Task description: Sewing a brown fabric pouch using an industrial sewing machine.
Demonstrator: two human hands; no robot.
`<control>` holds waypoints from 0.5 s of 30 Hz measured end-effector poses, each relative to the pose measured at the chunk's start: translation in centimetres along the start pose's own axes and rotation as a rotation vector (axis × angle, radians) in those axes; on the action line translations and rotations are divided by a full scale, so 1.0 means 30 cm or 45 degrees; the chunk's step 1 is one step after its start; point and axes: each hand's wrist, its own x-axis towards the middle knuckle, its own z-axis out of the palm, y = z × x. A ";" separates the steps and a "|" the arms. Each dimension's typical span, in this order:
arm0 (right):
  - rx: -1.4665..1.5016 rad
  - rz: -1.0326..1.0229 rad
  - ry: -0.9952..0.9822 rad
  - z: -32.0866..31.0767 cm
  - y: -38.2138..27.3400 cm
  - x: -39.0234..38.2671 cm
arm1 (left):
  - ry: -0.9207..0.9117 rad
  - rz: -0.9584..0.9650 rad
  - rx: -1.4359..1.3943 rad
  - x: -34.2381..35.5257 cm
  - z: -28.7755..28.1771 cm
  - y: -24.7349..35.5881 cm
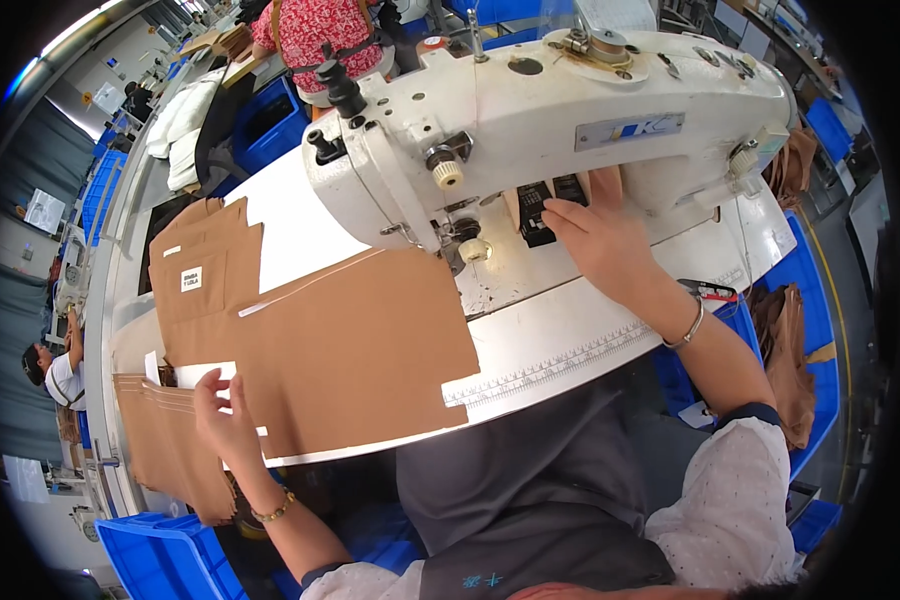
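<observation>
My right hand [605, 245] reaches under the arm of the white sewing machine [530, 110]. Its outstretched fingers touch a small black packet [536, 212] with pale printing, beside the needle area. At the left, my left hand [227, 418] is raised over the near edge of the work, fingers apart, with nothing visible between them. Next to it lies a brown fabric panel [360, 350] with a straight pale line across it, its far edge reaching the presser foot. A patch pocket with a white label [191, 279] shows on the brown cloth. Another brown piece with stitched rows [165, 425] hangs off the table.
A printed ruler strip [560, 358] runs along the table's front edge. Red-and-black thread snips [708, 291] lie by my right wrist. Blue bins [815, 400] with brown cloth stand at the right, another blue bin [165, 555] at lower left. A person in red [320, 35] is beyond the machine.
</observation>
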 end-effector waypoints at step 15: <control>0.654 -0.228 -0.221 -0.225 -0.307 0.011 | -1.510 -0.425 -1.506 -0.220 0.250 0.575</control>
